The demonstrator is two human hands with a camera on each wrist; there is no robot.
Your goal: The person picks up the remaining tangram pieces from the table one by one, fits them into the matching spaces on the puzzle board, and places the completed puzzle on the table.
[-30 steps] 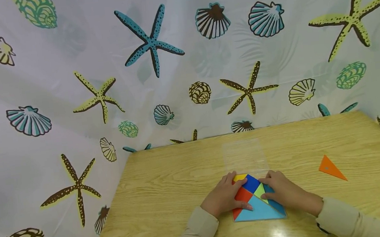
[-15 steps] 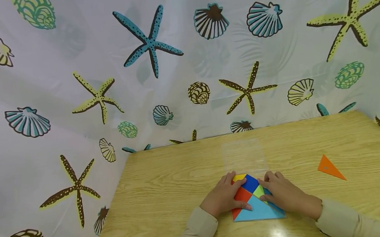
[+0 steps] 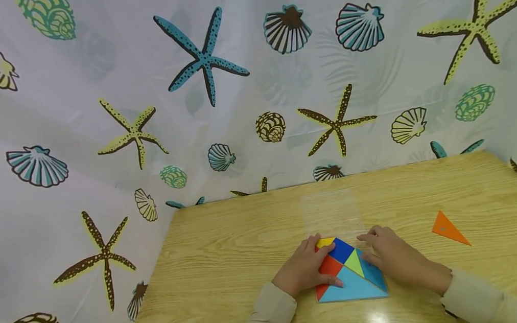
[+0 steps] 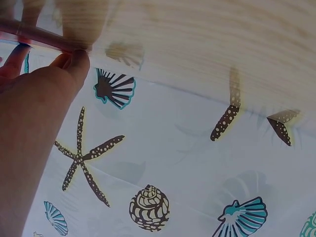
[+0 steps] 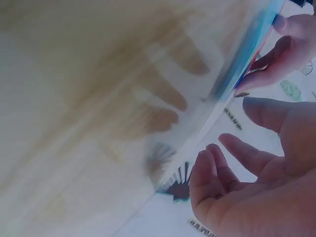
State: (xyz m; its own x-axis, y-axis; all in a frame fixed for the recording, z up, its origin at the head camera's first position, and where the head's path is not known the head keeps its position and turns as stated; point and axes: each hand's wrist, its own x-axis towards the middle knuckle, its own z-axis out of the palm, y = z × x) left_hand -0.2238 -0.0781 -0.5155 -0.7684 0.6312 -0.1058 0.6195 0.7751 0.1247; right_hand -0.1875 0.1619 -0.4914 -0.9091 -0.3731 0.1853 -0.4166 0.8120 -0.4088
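Observation:
Flat coloured tangram pieces lie fitted together on the table: a yellow piece [image 3: 324, 242], a blue square [image 3: 342, 250], a red piece [image 3: 330, 270], a lime green triangle [image 3: 355, 263], a large light blue triangle [image 3: 355, 290] and a darker blue piece [image 3: 373, 272]. My left hand [image 3: 302, 267] rests on their left side, fingers spread over the yellow, blue and red pieces, the thumb on the light blue triangle. At the right side, my right hand [image 3: 398, 256] has its fingertips beside the darker blue piece; in the right wrist view its thumb and fingers [image 5: 205, 182] are apart with nothing between them.
An orange triangle [image 3: 450, 229] lies alone on the wooden table [image 3: 230, 256], to the right. Behind the tangram a clear plastic sheet or tray [image 3: 331, 211] lies flat. A curtain [image 3: 242, 81] printed with shells and starfish hangs around the table.
My right hand has drawn off the lime green triangle towards the right, uncovering it and the darker blue piece. My left hand has stayed in place.

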